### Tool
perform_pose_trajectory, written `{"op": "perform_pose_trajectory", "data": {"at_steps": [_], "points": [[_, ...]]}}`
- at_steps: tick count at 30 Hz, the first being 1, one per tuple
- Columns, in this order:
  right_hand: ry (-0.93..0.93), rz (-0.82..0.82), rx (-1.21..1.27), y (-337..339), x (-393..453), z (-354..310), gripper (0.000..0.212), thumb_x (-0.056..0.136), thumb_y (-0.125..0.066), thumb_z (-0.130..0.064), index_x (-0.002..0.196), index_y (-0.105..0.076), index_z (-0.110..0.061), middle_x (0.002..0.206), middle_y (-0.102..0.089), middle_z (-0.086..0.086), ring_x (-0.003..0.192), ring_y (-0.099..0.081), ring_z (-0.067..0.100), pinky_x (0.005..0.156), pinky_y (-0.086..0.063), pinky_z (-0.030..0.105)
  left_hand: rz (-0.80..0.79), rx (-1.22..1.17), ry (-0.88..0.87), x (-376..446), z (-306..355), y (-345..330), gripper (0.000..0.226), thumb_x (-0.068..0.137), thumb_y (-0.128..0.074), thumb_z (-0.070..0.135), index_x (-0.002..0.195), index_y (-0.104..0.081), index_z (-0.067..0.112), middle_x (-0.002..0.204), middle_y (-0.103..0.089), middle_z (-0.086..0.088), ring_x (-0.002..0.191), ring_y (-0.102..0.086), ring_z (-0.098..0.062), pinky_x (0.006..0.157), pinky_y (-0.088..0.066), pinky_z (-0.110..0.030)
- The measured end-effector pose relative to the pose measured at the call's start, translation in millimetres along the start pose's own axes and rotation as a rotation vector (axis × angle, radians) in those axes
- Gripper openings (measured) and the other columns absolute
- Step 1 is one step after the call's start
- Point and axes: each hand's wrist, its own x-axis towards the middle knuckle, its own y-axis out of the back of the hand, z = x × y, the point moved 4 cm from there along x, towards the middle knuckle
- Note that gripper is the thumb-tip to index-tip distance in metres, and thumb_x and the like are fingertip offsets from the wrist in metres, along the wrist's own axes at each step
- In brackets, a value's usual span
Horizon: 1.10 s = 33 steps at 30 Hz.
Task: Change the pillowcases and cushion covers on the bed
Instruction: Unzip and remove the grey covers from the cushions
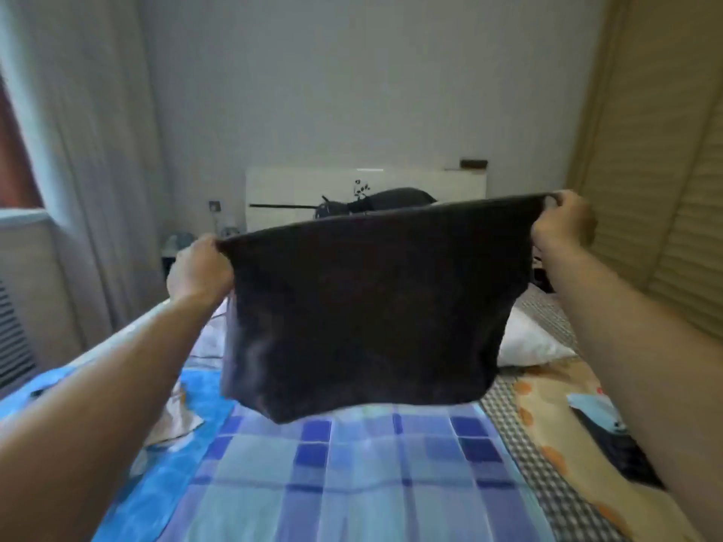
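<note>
Across the middle of the frame a dark cover [364, 307] hangs stretched in the air above the bed [352, 483], the left hand [199, 267] clenched on its upper left corner and the right hand [563, 224] clenched on its upper right corner. Its top edge is taut and slants up to the right, its soft, limp cloth falls in a rough rectangle, and its lower edge hangs clear of the blue checked sheet [332, 471]. At right, a plump white pillow [528, 342] lies just past its side edge, and a glossy white headboard [364, 185] shows beyond.
</note>
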Motion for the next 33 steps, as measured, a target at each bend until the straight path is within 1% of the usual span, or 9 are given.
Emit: {"op": "perform_pose_trajectory", "data": {"at_steps": [3,8,14,19,22,26,28,30,33], "points": [[-0.001,0.247,0.070,35,8,-33,0.031,0.104,-0.037,-0.017,0.122,-0.061,-0.008,0.123,-0.064,0.019,0.113,-0.059,0.038,0.089,-0.044,0.042,0.167,0.036,-0.232,12,61,57,0.044,0.086,-0.049,0.010,0.126,-0.062,0.026,0.115,-0.069,-0.021,0.103,-0.064,-0.044,0.085,-0.050,-0.047],[0.099,-0.237,-0.253,-5,-1,-12,0.018,0.100,-0.043,-0.003,0.091,-0.059,-0.006,0.113,-0.063,0.027,0.100,-0.060,0.039,0.088,-0.052,0.050,-0.014,0.230,-0.058,40,48,72,0.030,0.090,-0.061,0.023,0.115,-0.069,0.008,0.103,-0.066,-0.021,0.091,-0.064,-0.039,0.080,-0.053,-0.044],[0.157,0.166,-0.170,22,-12,-23,0.025,0.102,-0.031,-0.009,0.103,-0.057,-0.008,0.093,-0.056,0.016,0.080,-0.049,0.031,0.069,-0.034,0.037,0.266,0.164,0.005,26,68,98,0.028,0.094,-0.050,0.013,0.116,-0.064,0.002,0.110,-0.062,-0.026,0.099,-0.062,-0.044,0.076,-0.046,-0.045],[0.006,0.226,-0.041,39,3,-23,0.031,0.104,-0.038,-0.019,0.119,-0.061,-0.006,0.122,-0.062,0.022,0.112,-0.058,0.039,0.081,-0.040,0.038,-0.023,-0.674,0.432,34,64,77,0.016,0.090,-0.040,0.010,0.089,-0.055,0.009,0.067,-0.047,-0.008,0.044,-0.051,-0.019,0.053,-0.047,-0.022],[-0.160,0.046,0.032,16,15,5,0.029,0.100,-0.047,-0.019,0.118,-0.064,-0.005,0.114,-0.068,0.019,0.103,-0.066,0.034,0.082,-0.050,0.033,-0.177,-0.834,0.514,20,61,50,0.017,0.094,-0.029,0.008,0.090,-0.043,0.016,0.069,-0.040,-0.004,0.056,-0.049,-0.019,0.053,-0.048,-0.027],[-0.523,-0.181,0.142,-27,-2,90,0.021,0.102,-0.046,-0.010,0.105,-0.056,0.008,0.104,-0.066,0.025,0.075,-0.073,0.036,0.054,-0.058,0.035,-0.458,-0.719,0.475,-9,20,-24,0.020,0.105,-0.029,0.015,0.103,-0.049,0.009,0.087,-0.057,-0.010,0.079,-0.061,-0.029,0.061,-0.056,-0.040],[-0.470,-0.416,0.148,-45,-34,133,0.033,0.100,-0.048,0.000,0.132,-0.049,0.000,0.135,-0.054,0.021,0.115,-0.062,0.038,0.085,-0.057,0.044,-0.518,-0.574,0.340,-34,-10,-74,0.023,0.097,-0.055,0.019,0.118,-0.051,0.016,0.106,-0.058,-0.009,0.090,-0.060,-0.026,0.076,-0.053,-0.037],[-0.319,-0.713,0.009,-57,-88,182,0.063,0.098,-0.052,0.000,0.155,-0.028,-0.012,0.147,-0.041,0.013,0.139,-0.041,0.033,0.113,-0.036,0.045,-0.639,-0.318,0.165,-78,-52,-132,0.086,0.082,-0.075,0.016,0.153,-0.028,0.016,0.145,-0.045,-0.013,0.129,-0.049,-0.033,0.103,-0.044,-0.039],[-0.179,-0.915,-0.214,-69,-172,256,0.082,0.091,-0.068,-0.011,0.158,-0.022,-0.013,0.163,-0.021,0.010,0.151,-0.021,0.025,0.123,-0.020,0.037,-0.873,0.116,0.091,-191,-135,-204,0.094,0.093,-0.069,0.032,0.161,-0.005,0.021,0.166,-0.012,-0.016,0.153,-0.012,-0.034,0.120,-0.023,-0.039]]}}
